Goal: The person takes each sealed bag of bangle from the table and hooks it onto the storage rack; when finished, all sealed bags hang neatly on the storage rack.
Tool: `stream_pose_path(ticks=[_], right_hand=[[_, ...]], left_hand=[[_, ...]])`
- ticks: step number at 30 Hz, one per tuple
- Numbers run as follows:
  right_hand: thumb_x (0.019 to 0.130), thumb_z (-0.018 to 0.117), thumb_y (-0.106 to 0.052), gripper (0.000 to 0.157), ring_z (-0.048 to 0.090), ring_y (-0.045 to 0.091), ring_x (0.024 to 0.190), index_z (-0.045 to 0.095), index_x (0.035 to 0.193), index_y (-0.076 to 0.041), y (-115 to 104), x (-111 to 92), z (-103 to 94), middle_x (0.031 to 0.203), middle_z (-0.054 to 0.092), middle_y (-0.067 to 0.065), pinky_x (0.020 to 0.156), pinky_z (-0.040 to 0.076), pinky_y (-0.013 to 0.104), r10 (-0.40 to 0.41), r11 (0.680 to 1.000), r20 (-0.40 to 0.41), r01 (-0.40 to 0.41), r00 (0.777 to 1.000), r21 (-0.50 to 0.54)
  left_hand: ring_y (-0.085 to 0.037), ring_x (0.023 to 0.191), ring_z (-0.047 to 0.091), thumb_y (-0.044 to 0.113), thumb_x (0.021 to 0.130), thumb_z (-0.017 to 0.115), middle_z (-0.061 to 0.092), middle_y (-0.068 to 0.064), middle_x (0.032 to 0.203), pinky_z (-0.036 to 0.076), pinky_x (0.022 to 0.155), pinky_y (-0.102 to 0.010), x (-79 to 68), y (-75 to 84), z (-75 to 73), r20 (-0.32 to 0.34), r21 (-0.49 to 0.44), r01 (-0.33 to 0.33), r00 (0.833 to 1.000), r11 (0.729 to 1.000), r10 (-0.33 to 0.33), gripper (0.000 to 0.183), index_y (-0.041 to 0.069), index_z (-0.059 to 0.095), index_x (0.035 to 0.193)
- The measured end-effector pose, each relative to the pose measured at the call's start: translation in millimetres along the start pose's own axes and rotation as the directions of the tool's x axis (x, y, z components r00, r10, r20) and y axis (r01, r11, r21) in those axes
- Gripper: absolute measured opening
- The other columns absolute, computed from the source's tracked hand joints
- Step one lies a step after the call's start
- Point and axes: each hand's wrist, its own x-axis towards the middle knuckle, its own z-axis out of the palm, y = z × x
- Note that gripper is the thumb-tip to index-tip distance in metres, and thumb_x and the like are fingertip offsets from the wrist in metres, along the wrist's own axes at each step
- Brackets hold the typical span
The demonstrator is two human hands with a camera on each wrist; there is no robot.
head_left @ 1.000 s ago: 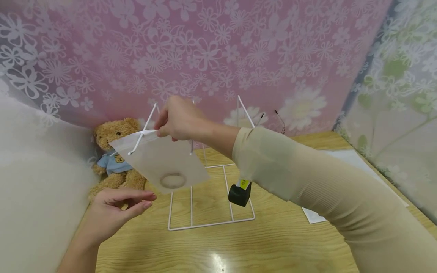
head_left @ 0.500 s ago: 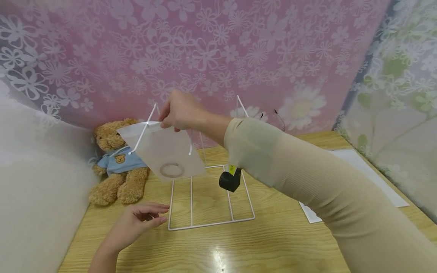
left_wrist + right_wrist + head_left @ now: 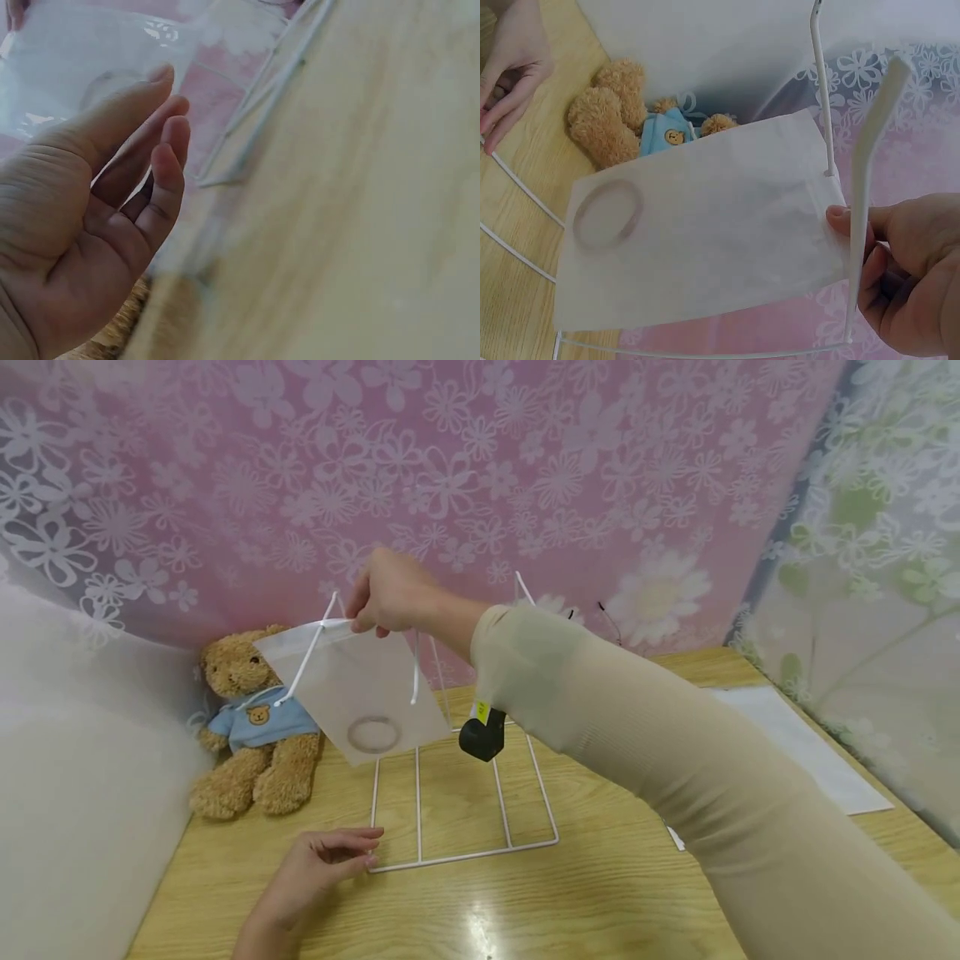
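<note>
My right hand (image 3: 393,589) pinches the top edge of a translucent white zip bag (image 3: 705,217) between thumb and fingers. Through the bag's lower part shows a ring-shaped item (image 3: 373,735). The bag hangs at the left side of a white wire rack (image 3: 465,853), and two of the rack's prongs (image 3: 870,150) cross in front of it. At the rack's front left corner is my left hand (image 3: 318,872), fingertips right at the base wire. In the left wrist view its fingers are loosely bent, with nothing between them and the thumb (image 3: 127,105).
A brown teddy bear (image 3: 258,727) in a blue top sits at the left, behind the bag. White sheets (image 3: 802,743) lie at the right on the wooden table (image 3: 600,893). A black wrist-worn device (image 3: 482,737) hangs under my right sleeve. Floral fabric (image 3: 480,468) covers the back.
My left hand has moved down and right, from below the bag to the rack's front left corner. The right hand has raised the bag slightly, still gripping it.
</note>
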Motion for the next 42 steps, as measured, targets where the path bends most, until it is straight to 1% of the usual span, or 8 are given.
stream_pose_path(ticks=[3, 6, 13, 19, 24, 33, 37, 42], right_hand=[[0.09, 0.077, -0.015, 0.015, 0.067, 0.012, 0.07, 0.079, 0.104, -0.013, 1, 3, 1.4, 0.098, 0.076, 0.0, 0.063, 0.053, 0.017, -0.003, 1.0, -0.003, 0.003, 1.0, 0.007], [0.09, 0.076, -0.013, 0.016, 0.067, 0.013, 0.072, 0.079, 0.106, -0.012, 3, 6, 2.1, 0.099, 0.076, 0.001, 0.064, 0.054, 0.017, -0.003, 1.0, -0.011, 0.004, 1.0, 0.015], [0.091, 0.075, -0.012, 0.016, 0.069, 0.011, 0.07, 0.08, 0.106, -0.012, 6, 15, 1.9, 0.098, 0.077, 0.002, 0.065, 0.055, 0.017, 0.002, 1.0, -0.056, -0.003, 0.998, -0.023], [0.091, 0.073, -0.011, 0.015, 0.069, 0.01, 0.067, 0.08, 0.104, -0.014, 6, 17, 2.8, 0.092, 0.077, 0.001, 0.067, 0.056, 0.019, 0.008, 0.999, -0.113, -0.013, 0.994, -0.047], [0.091, 0.073, -0.011, 0.015, 0.07, 0.011, 0.07, 0.079, 0.105, -0.013, 5, 20, 6.1, 0.096, 0.077, 0.002, 0.069, 0.057, 0.019, 0.032, 0.999, -0.129, -0.038, 0.991, -0.037], [0.09, 0.076, -0.014, 0.019, 0.07, 0.01, 0.077, 0.078, 0.109, -0.013, 8, 23, 6.7, 0.103, 0.077, 0.001, 0.074, 0.057, 0.018, 0.05, 0.998, -0.144, -0.046, 0.988, 0.032], [0.089, 0.078, -0.019, 0.025, 0.071, 0.009, 0.079, 0.077, 0.114, -0.015, 6, 22, 5.9, 0.107, 0.077, -0.002, 0.077, 0.057, 0.019, 0.043, 0.994, -0.128, -0.03, 0.991, 0.107], [0.088, 0.079, -0.021, 0.022, 0.07, 0.012, 0.076, 0.079, 0.11, -0.016, 0, 16, 1.7, 0.107, 0.076, -0.002, 0.073, 0.054, 0.019, 0.054, 0.968, -0.094, -0.029, 0.994, 0.248]], left_hand=[[-0.012, 0.109, 0.069, 0.008, 0.086, 0.077, 0.07, -0.012, 0.126, 0.06, 0.085, -0.024, 0.5, -7.7, 3.4, -0.03, -0.013, 0.009, 0.999, 1.0, -0.01, 0.039, -0.014, 0.067, 0.117], [-0.011, 0.107, 0.07, 0.01, 0.085, 0.079, 0.068, -0.019, 0.127, 0.06, 0.086, -0.023, 1.7, -13.4, 4.5, -0.051, 0.02, 0.011, 0.999, 1.0, -0.01, 0.037, -0.011, 0.07, 0.115], [-0.012, 0.101, 0.072, 0.014, 0.085, 0.08, 0.067, -0.023, 0.126, 0.061, 0.083, -0.024, 5.6, -16.8, 4.0, -0.066, 0.059, 0.05, 0.997, 0.997, -0.046, 0.039, -0.006, 0.071, 0.117], [-0.012, 0.092, 0.072, 0.01, 0.084, 0.081, 0.065, -0.027, 0.126, 0.061, 0.082, -0.024, 6.8, -15.3, 3.7, -0.028, 0.039, 0.069, 0.997, 0.997, -0.068, 0.041, -0.009, 0.069, 0.118], [-0.011, 0.092, 0.072, 0.009, 0.084, 0.08, 0.066, -0.027, 0.125, 0.061, 0.082, -0.024, 6.5, -15.3, 2.6, -0.015, 0.023, 0.064, 0.998, 0.998, -0.064, 0.041, -0.011, 0.068, 0.118], [-0.01, 0.09, 0.073, 0.006, 0.083, 0.08, 0.067, -0.029, 0.121, 0.061, 0.084, -0.023, 6.3, -15.0, 1.8, -0.007, -0.013, 0.061, 0.998, 0.998, -0.061, 0.043, -0.014, 0.066, 0.118], [-0.01, 0.09, 0.073, 0.006, 0.083, 0.08, 0.066, -0.028, 0.123, 0.061, 0.083, -0.022, 4.4, -15.4, 2.7, -0.003, -0.028, 0.074, 0.997, 0.997, -0.075, 0.043, -0.015, 0.065, 0.119], [-0.01, 0.091, 0.073, 0.006, 0.084, 0.079, 0.066, -0.027, 0.125, 0.061, 0.083, -0.023, 3.8, -14.9, 3.5, 0.001, -0.048, 0.079, 0.997, 0.996, -0.079, 0.044, -0.015, 0.064, 0.12]])
